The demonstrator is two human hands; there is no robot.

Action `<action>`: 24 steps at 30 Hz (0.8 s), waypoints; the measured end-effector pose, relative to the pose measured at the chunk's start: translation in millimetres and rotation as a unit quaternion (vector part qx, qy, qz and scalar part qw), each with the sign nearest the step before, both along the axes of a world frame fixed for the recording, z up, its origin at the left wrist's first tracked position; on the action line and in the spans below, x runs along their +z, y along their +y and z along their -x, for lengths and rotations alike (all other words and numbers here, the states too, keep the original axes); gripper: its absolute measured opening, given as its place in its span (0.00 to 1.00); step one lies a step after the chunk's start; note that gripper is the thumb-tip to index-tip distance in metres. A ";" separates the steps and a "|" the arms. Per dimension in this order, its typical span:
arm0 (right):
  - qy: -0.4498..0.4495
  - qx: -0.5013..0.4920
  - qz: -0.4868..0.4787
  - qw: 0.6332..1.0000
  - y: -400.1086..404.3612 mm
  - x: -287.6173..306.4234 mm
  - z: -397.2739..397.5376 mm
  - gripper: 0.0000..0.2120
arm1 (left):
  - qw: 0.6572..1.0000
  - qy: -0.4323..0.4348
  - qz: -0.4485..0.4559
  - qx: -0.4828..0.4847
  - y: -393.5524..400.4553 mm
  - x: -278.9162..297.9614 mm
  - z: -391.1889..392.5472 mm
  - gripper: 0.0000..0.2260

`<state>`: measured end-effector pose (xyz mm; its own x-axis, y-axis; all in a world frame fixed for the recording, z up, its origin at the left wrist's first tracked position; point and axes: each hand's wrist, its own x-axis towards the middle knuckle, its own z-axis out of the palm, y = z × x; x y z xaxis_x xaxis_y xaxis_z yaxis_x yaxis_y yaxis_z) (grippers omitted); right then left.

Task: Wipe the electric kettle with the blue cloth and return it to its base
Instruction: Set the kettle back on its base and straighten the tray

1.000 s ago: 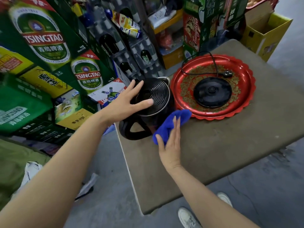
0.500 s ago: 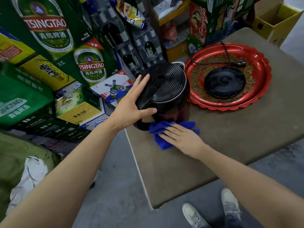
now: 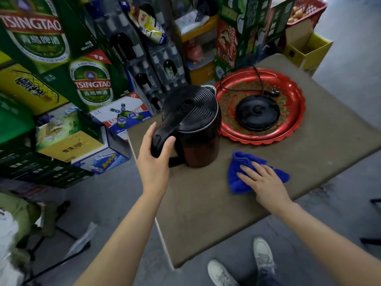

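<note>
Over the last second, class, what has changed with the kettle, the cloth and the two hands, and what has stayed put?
The kettle was tipped on its side and now stands upright on the table. The left hand moved from the lid to grip the handle. The right hand drew the blue cloth away from the kettle and presses it flat on the table. The base stayed in the red tray.
</note>
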<state>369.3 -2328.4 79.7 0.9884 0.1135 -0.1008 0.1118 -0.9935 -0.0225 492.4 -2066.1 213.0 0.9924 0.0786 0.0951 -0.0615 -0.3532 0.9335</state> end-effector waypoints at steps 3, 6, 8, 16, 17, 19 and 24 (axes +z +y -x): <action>0.004 -0.074 0.028 0.997 -42.6 1.4 16.1 0.37 | 1.000 -0.015 -0.022 0.005 -3.2 -2.9 0.6 0.22; -0.021 -0.137 0.044 0.989 -78.6 5.0 18.1 0.37 | 0.999 -0.027 -0.028 0.002 -4.6 -2.3 1.8 0.19; -0.034 -0.179 0.032 0.983 -94.4 9.2 13.5 0.36 | 0.999 -0.029 -0.017 0.005 -7.8 -1.1 2.4 0.17; -0.141 -0.242 -0.050 0.959 -85.3 40.0 -2.6 0.30 | 0.995 -0.030 0.052 0.079 -32.7 25.1 -2.9 0.13; -0.168 -0.239 -0.107 0.950 -77.9 49.2 -7.4 0.29 | 0.994 -0.037 0.053 0.085 -33.7 30.9 -2.0 0.14; -0.189 -0.219 -0.248 0.925 -60.6 71.1 -21.2 0.26 | 0.992 -0.058 0.054 0.098 -38.5 45.0 0.7 0.18; -0.187 -0.161 -0.466 0.850 -20.9 122.5 -55.9 0.32 | 0.991 -0.063 0.073 0.087 -71.7 81.1 -0.4 0.12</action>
